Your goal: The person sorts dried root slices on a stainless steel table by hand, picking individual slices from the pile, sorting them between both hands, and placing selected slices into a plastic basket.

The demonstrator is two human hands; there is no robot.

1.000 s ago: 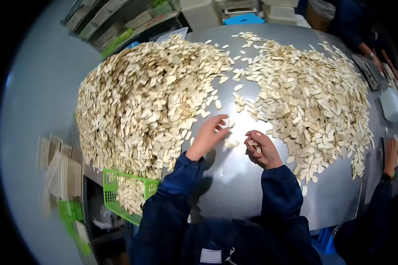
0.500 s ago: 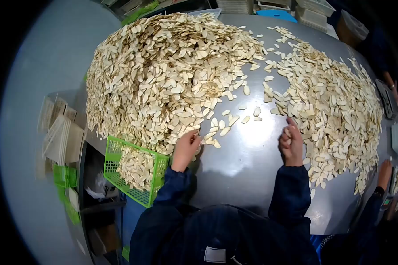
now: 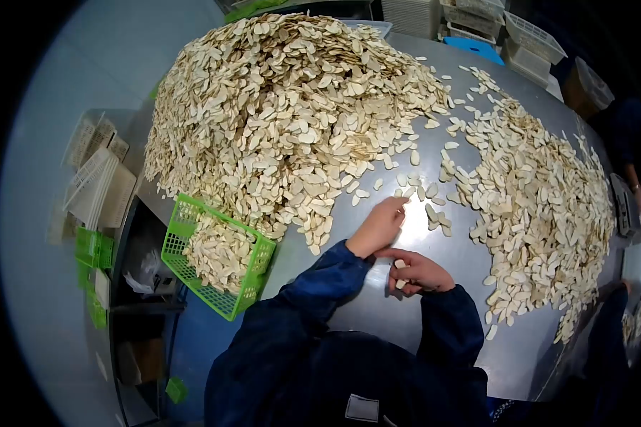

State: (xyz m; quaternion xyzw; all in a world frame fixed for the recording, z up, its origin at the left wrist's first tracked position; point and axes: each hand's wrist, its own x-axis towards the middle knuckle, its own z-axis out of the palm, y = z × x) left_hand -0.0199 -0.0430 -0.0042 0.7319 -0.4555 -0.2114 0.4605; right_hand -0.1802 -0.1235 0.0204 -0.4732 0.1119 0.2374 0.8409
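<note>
My left hand is over the middle of the metal table, its fingers bent together beside several loose pale, flat, oval slices. Whatever its fingertips hold is hidden. Just below it and nearer my body, my right hand is curled around a few of the same slices; its index finger points toward my left wrist. A large heap of slices rises to the left, and a lower spread of slices covers the right side.
At the table's left edge a green perforated basket, tilted, holds slices. White trays stand farther left. Stacked containers and a blue lid are at the back. A co-worker's sleeve shows at the right.
My left hand has moved right, away from the large heap. My right hand has come left and closer to my body, leaving the right-hand spread. The view has shifted slightly.
</note>
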